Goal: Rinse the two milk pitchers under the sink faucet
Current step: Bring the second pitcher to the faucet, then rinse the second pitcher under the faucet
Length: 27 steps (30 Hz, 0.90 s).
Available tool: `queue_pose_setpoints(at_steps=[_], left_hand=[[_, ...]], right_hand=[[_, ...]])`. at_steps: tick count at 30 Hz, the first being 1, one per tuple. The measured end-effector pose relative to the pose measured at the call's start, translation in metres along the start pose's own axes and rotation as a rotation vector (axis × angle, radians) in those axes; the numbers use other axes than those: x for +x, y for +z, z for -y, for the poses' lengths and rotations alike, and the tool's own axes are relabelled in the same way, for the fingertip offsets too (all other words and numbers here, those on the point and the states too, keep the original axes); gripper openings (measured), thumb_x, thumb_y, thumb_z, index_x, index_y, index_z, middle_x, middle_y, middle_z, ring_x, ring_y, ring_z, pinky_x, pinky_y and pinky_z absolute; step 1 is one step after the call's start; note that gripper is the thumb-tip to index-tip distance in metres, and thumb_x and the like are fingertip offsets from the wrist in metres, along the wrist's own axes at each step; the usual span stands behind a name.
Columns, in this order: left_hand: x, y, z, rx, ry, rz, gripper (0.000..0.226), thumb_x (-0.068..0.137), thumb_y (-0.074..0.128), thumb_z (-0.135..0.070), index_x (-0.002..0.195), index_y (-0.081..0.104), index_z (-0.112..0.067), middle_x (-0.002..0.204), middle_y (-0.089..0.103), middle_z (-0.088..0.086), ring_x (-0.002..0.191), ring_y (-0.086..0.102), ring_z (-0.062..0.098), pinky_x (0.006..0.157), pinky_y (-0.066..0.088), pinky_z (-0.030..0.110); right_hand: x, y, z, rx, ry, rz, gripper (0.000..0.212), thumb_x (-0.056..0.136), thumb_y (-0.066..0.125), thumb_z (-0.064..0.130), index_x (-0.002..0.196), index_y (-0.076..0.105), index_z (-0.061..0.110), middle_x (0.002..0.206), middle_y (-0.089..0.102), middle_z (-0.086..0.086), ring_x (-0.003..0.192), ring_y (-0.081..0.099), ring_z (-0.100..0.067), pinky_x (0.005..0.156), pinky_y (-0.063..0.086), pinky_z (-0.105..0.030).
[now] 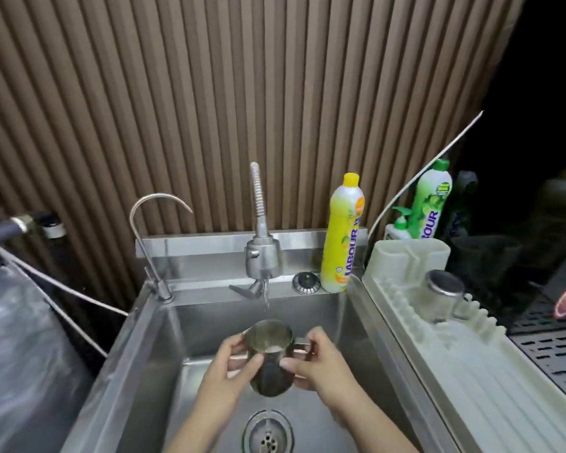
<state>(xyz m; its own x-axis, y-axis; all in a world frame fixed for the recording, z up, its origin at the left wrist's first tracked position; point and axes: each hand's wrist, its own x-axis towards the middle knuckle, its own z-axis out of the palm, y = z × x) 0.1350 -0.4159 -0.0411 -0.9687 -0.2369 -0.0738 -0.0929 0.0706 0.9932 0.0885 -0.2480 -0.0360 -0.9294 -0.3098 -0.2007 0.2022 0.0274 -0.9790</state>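
Ribbed brown paneling backs a steel sink [138, 354]. Both hands wrap 1 milk pitcher [268, 358] upright under the faucet [262, 256] to catch its thin stream: left hand [229, 367] on the body, right hand [317, 364] at the handle. Pitcher 2 [445, 295] rests inverted on the drying rack [471, 371], likely draining.

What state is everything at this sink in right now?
Faucet: running, thin stream.
Milk pitcher in hands: upright over the sink, some liquid inside.
Left hand: gripping the pitcher's body.
Right hand: holding its handle side.
Second pitcher: upside down on the drying rack.
Yellow dish soap bottle: upright, capped.
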Motion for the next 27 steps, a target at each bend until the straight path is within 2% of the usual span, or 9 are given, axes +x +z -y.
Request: queue_pose_setpoints(at_steps=[3,5,8,12,14,16,20,25,27], left_hand=[[0.015,-0.007,-0.012,-0.018,0.041,0.048,0.032,0.08,0.071,-0.019,0.105,0.056,-0.033,0.115,0.064,-0.003,0.091,0.061,0.012,0.093,0.049,0.037],[0.025,-0.012,-0.02,-0.034,0.077,0.074,0.033,0.084,0.066,-0.009,0.106,0.056,-0.031,0.115,0.065,-0.002,0.095,0.063,0.015,0.095,0.05,0.04],[0.035,-0.021,-0.028,-0.036,0.112,0.109,0.037,0.076,0.071,-0.024,0.109,0.058,-0.035,0.111,0.069,-0.01,0.106,0.063,0.017,0.096,0.05,0.043],[0.037,-0.025,-0.035,-0.04,0.155,0.128,0.047,0.068,0.07,-0.036,0.113,0.055,-0.034,0.113,0.068,-0.011,0.11,0.062,0.008,0.099,0.048,0.041],[0.038,-0.027,-0.039,-0.033,0.175,0.123,0.055,0.063,0.071,-0.044,0.115,0.054,-0.034,0.114,0.068,-0.011,0.111,0.061,0.006,0.101,0.046,0.04],[0.037,-0.028,-0.042,-0.033,0.185,0.121,0.055,0.062,0.071,-0.046,0.114,0.054,-0.038,0.115,0.067,-0.014,0.112,0.059,0.003,0.101,0.045,0.037],[0.036,-0.026,-0.043,-0.02,0.2,0.115,0.043,0.08,0.071,-0.018,0.111,0.053,-0.041,0.117,0.063,-0.016,0.113,0.057,-0.002,0.102,0.043,0.031],[0.035,-0.025,-0.043,-0.049,0.226,0.08,0.048,0.069,0.076,-0.03,0.109,0.056,-0.048,0.118,0.064,-0.02,0.119,0.055,0.003,0.101,0.04,0.029],[0.035,-0.023,-0.043,-0.056,0.239,0.057,0.047,0.075,0.075,-0.019,0.108,0.056,-0.047,0.116,0.064,-0.024,0.119,0.055,0.002,0.102,0.039,0.028]], right_hand=[[0.01,0.009,0.016,-0.07,-0.071,-0.074,0.042,0.064,0.076,0.01,0.073,0.036,0.019,0.074,0.051,-0.004,0.068,0.044,-0.015,0.059,0.043,-0.025],[0.012,0.013,0.027,-0.083,-0.125,-0.111,0.039,0.065,0.075,0.008,0.073,0.038,0.017,0.068,0.052,0.002,0.061,0.044,-0.012,0.052,0.042,-0.019],[0.012,0.016,0.038,-0.062,-0.193,-0.142,0.033,0.067,0.075,0.005,0.074,0.045,0.016,0.072,0.062,0.0,0.063,0.053,-0.013,0.054,0.045,-0.018],[0.012,0.018,0.045,-0.087,-0.272,-0.174,0.029,0.06,0.077,0.016,0.073,0.054,0.028,0.075,0.067,0.006,0.076,0.06,-0.016,0.076,0.053,-0.038],[0.012,0.018,0.047,-0.127,-0.305,-0.188,0.03,0.062,0.077,0.015,0.074,0.057,0.033,0.074,0.066,0.011,0.08,0.06,-0.012,0.083,0.05,-0.039],[0.013,0.019,0.049,-0.151,-0.329,-0.203,0.032,0.066,0.078,0.012,0.078,0.056,0.033,0.076,0.066,0.016,0.081,0.06,-0.007,0.079,0.049,-0.03],[0.014,0.019,0.05,-0.171,-0.349,-0.212,0.035,0.07,0.077,0.007,0.086,0.057,0.032,0.089,0.067,0.016,0.084,0.06,0.004,0.076,0.044,-0.017],[0.019,0.016,0.049,-0.189,-0.37,-0.182,0.042,0.069,0.076,0.006,0.091,0.056,0.037,0.096,0.063,0.041,0.094,0.053,0.02,0.079,0.04,-0.002],[0.022,0.014,0.049,-0.179,-0.395,-0.177,0.044,0.069,0.076,0.003,0.094,0.057,0.035,0.096,0.064,0.04,0.097,0.052,0.02,0.081,0.039,-0.002]])
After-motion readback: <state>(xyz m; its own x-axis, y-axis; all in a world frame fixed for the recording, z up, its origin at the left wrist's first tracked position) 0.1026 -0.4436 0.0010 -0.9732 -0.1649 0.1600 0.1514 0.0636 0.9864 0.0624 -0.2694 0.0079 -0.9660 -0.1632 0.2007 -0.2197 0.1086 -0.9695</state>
